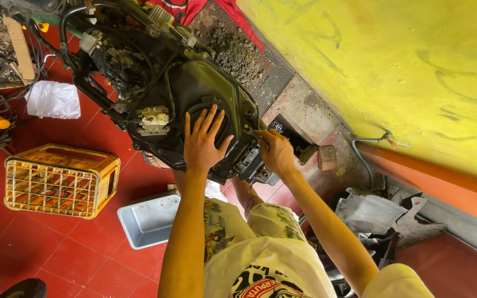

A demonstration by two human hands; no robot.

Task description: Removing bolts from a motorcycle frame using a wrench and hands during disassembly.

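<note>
A stripped, greasy black scooter engine and frame (155, 72) stands on the red tiled floor in front of me. My left hand (202, 142) lies flat with fingers spread on the black engine side cover (205, 94). My right hand (276, 152) grips a small tool or bolt at the cover's right edge; what it holds is mostly hidden by the fingers. My knees in patterned shorts show below.
A yellow plastic crate (59, 179) and a grey plastic tray (149, 219) sit on the floor at left. A white plastic bag (53, 100) lies further back. Yellow wall (393, 72) at right, black plastic body panels (376, 221) beside me, a drain grate (274, 83).
</note>
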